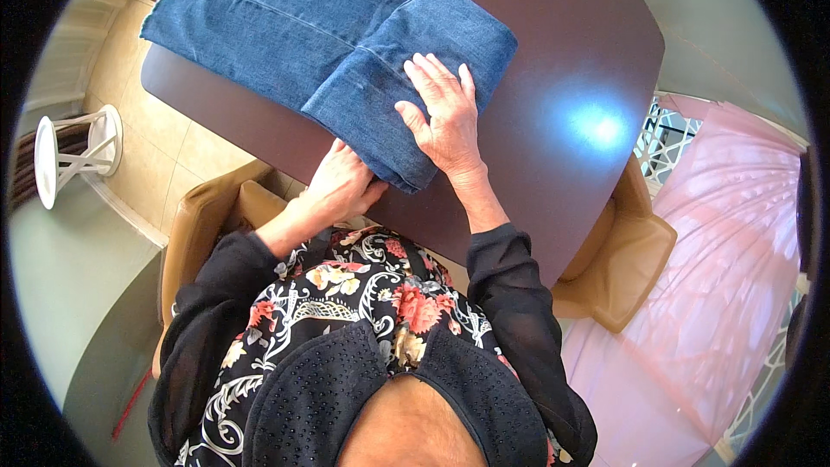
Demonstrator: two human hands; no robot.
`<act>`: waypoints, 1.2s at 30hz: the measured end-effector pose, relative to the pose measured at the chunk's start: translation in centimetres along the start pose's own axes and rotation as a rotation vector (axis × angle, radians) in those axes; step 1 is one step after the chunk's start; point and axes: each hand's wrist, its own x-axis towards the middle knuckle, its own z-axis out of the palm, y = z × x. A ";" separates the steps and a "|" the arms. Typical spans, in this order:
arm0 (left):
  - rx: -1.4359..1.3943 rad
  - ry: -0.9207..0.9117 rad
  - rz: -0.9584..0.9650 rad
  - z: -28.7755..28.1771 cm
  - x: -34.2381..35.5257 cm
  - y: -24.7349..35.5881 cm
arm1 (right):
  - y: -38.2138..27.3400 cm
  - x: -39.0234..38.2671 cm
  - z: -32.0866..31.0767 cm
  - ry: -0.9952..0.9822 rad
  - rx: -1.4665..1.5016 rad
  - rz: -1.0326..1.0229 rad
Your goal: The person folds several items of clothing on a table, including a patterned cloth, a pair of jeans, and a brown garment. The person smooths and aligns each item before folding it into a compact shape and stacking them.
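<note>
A pair of blue jeans [259, 26] lies across the dark table, its near right end folded over into a thick double layer. My right hand [443, 117] rests flat on top of that folded part, fingers stretched and a little apart, thumb out to the left. At the near edge of the fold, my left hand [339, 183] has its fingers tucked beneath the denim, with the thumb toward the right. Those left fingertips are hidden by the cloth. On the far left, the narrower end of the jeans hangs over the table's edge.
The dark brown table [553, 26] carries a bright light reflection on its right side. Tan chairs stand close, one chair [207, 216] at left and another chair [618, 264] at right. A white round stand [78, 156] is on the tiled floor. Pink sheer fabric [718, 277] spreads at right.
</note>
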 end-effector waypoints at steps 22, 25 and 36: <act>-0.116 0.189 -0.443 -6.5 10.3 -5.1 | 0.5 -2.9 0.3 0.487 0.106 0.205; -0.297 0.267 -0.298 -8.5 9.3 -4.1 | 0.1 -2.8 0.7 0.387 0.061 0.215; -0.465 0.493 -0.509 -7.9 3.7 -10.0 | -1.5 -1.3 3.1 0.167 -0.007 0.153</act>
